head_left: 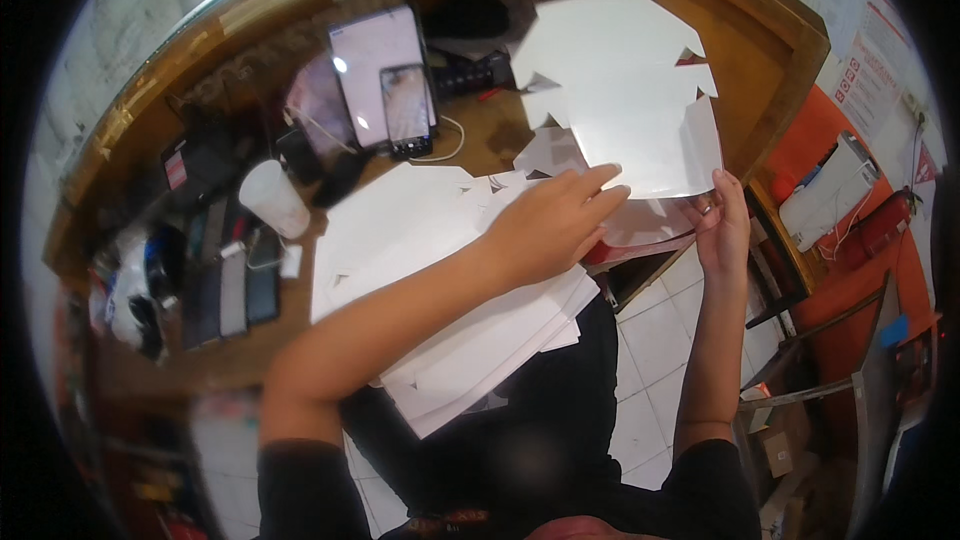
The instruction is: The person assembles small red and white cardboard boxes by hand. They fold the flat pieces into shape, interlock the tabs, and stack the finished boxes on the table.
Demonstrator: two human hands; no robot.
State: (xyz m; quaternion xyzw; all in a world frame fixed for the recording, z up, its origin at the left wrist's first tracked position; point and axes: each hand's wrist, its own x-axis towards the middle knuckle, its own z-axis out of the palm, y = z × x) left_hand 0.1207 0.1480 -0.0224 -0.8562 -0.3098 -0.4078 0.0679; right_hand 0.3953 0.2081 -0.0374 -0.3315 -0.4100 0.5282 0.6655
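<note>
Two hands work one white die-cut carton blank [640, 120] that reaches over the bench [485, 147]: the left hand [562, 218], loosely spread, rests at its near edge; the right hand [722, 223] pinches its near right corner. Uneven pressure could crease it. Stacked flat blanks [400, 230], overhanging the lap, could slip; nudged, they might tip the paper cup [274, 198].

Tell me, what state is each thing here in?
White cardboard sheet, partly folded, right flap raised
Left hand, laid over the sheet's near edge
Right hand, gripping the sheet's near right corner
Cardboard pile, stacked, mostly flat
Phone, screen lit
White cup, upright, contents not visible
</note>
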